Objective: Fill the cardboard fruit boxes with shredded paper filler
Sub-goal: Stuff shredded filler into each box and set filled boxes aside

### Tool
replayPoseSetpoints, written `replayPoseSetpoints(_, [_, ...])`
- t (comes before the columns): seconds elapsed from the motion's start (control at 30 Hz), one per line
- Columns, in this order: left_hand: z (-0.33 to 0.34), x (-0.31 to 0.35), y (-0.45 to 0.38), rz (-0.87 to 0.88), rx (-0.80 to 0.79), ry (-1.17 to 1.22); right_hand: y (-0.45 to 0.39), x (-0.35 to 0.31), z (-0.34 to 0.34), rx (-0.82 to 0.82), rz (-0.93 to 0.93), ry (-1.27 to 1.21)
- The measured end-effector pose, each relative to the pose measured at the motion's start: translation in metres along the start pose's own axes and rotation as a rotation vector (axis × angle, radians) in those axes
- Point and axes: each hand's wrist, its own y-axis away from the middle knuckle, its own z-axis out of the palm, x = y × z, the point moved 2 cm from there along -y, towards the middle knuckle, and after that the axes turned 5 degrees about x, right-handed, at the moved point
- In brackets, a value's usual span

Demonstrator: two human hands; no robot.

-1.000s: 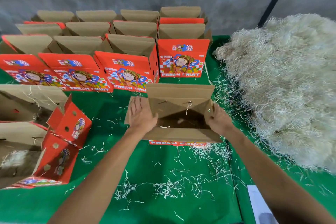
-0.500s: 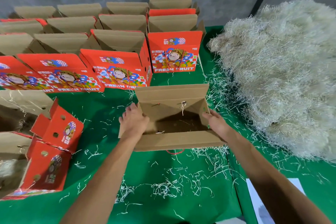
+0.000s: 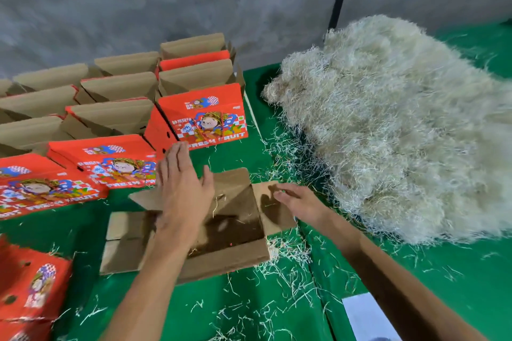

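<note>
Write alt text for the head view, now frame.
Both hands hover open over an open cardboard box on a green table: the left hand above its left side, the right hand at its right flap. A large shredded paper pile lies to the right; rows of red fruit boxes stand behind.

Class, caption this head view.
Open hands above an unfilled cardboard box, shredded paper piled alongside.

Open green cloth (image 3: 277, 124) between box rows (image 3: 116, 119) and paper heap (image 3: 401, 130).
</note>
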Motion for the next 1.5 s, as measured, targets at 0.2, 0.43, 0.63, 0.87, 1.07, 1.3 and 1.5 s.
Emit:
replayPoseSetpoints(0.2, [0.057, 0.096, 0.006, 0.433, -0.224, 0.067, -0.013, -0.005, -0.045, 0.021, -0.176, 0.102])
replayPoseSetpoints(0.43, [0.161, 0.219, -0.004, 0.453, -0.603, 0.241, -0.044, 0.016, -0.163, 0.584, -0.347, 0.800])
replayPoseSetpoints(0.63, [0.251, 0.305, 0.021, 0.417, -1.008, 0.285, -0.081, 0.079, -0.228, 0.521, -0.138, 1.162])
replayPoseSetpoints(0.87, [0.301, 0.305, 0.068, 0.222, -0.987, 0.510, -0.104, 0.111, -0.197, 0.587, -0.209, 1.006])
replayPoseSetpoints(1.07, [0.294, 0.303, 0.025, -0.321, -1.033, 0.724, -0.089, 0.087, -0.223, 0.699, -0.301, 0.425])
replayPoseSetpoints(1.3, [0.227, 0.266, -0.073, -0.406, -0.980, 0.919, -0.079, 0.082, -0.242, 0.742, -0.322, 0.673])
replayPoseSetpoints(1.5, [0.178, 0.233, -0.114, -0.610, -0.899, 1.145, -0.068, 0.092, -0.258, 0.723, -0.092, 0.769])
